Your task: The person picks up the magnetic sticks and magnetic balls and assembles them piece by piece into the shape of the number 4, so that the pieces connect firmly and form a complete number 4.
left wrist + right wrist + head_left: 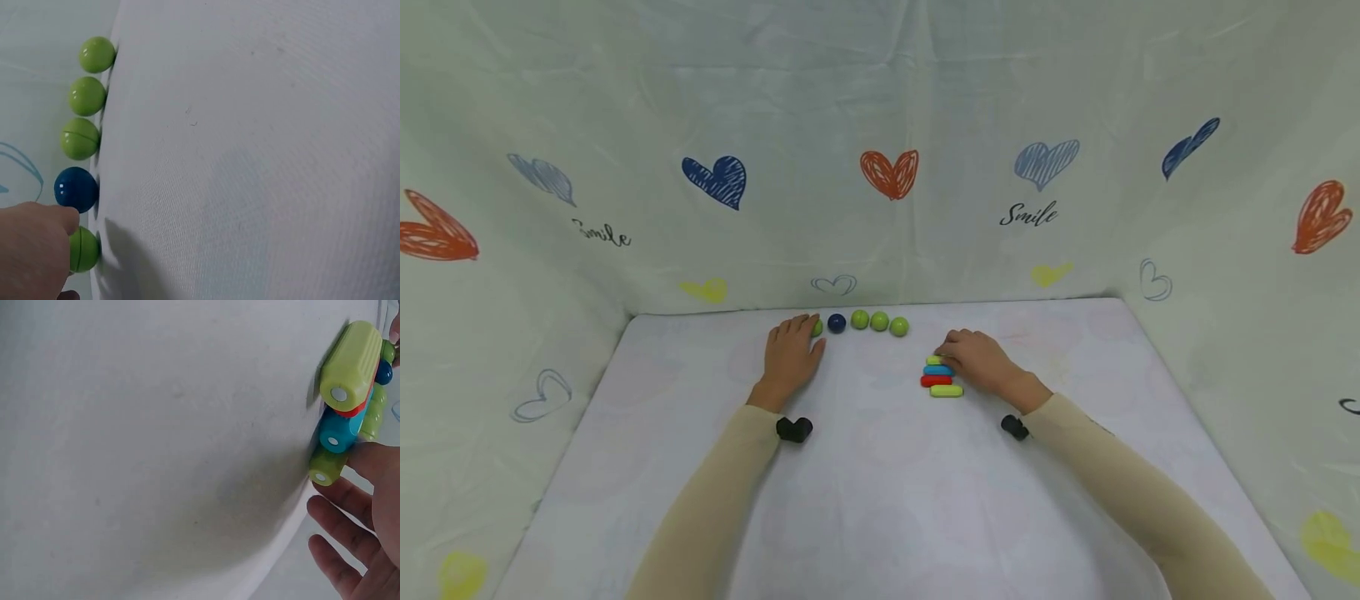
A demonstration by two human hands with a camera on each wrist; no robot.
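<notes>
A row of shiny balls lies along the far table edge: one dark blue ball among several green balls. At the row's left end, my left hand holds a green ball between its fingers, partly covering it. To the right, short plastic rods lie side by side: a yellow-green rod nearest me, then a red rod and a blue rod. My right hand pinches the farthest rod, a green one, between thumb and index finger; its other fingers are spread.
The table has a white cloth. Behind and beside it hangs a pale curtain printed with hearts and words. Dark wrist devices, such as the left strap camera, sit at both sleeves.
</notes>
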